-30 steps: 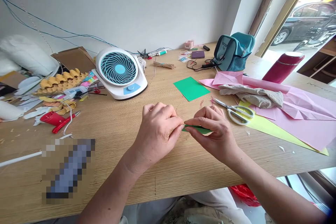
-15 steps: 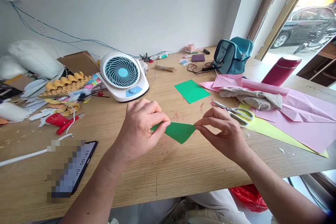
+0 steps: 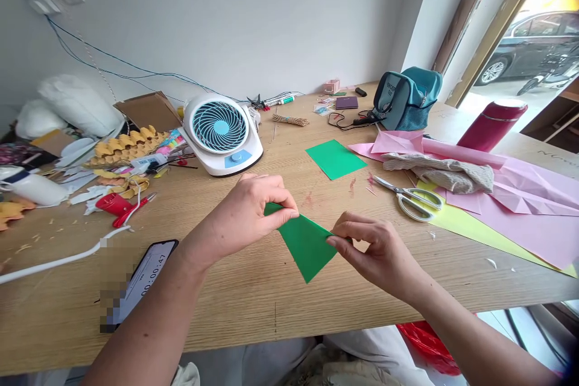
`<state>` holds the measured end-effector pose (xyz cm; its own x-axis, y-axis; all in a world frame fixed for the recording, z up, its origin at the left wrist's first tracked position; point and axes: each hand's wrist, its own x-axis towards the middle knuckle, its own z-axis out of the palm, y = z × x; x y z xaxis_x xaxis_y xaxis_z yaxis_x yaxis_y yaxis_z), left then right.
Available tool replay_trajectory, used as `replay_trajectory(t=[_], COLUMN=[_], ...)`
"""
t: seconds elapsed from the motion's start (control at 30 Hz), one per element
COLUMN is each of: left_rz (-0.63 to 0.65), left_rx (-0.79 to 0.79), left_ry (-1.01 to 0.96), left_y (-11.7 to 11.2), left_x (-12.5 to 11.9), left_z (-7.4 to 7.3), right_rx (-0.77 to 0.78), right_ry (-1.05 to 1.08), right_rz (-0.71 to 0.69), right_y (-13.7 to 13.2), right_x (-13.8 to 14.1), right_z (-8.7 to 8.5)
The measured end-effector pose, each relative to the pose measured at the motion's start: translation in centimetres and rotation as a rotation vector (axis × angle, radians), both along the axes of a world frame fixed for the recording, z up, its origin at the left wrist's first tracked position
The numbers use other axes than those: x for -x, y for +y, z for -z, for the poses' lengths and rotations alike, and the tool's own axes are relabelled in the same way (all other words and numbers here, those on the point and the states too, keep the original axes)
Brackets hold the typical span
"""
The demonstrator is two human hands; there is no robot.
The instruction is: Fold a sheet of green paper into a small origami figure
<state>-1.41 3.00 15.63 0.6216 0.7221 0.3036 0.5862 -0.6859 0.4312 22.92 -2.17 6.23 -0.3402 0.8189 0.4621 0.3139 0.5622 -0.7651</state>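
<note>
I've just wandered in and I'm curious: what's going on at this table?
Someone's left hand and right hand are pinching a piece of green paper along its upper edge, one corner pointing toward the near edge of the table. A second green sheet lies flat beyond it, with scissors to the right.

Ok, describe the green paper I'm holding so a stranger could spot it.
Start at the white fan on the table, then look right and nearer you. Your left hand and right hand pinch the green paper by its upper edge. Unlike the green sheet lying flat beyond it, this one is held and looks triangular.
</note>
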Motion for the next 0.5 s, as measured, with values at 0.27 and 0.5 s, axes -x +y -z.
replay_trajectory(t=[0.27,0.5], left_rz=[-0.04,-0.17], left_rx=[0.39,0.642], left_ry=[-0.13,-0.584], left_y=[2.4,4.3], left_x=[1.6,1.5], left_z=[2.0,5.7], right_rx=[0.337,0.548], right_ry=[0.098,0.226], right_rz=[0.048,0.136], right_y=[-1.6,-2.6], right_x=[-0.9,-1.5], right_z=[3.0,5.0])
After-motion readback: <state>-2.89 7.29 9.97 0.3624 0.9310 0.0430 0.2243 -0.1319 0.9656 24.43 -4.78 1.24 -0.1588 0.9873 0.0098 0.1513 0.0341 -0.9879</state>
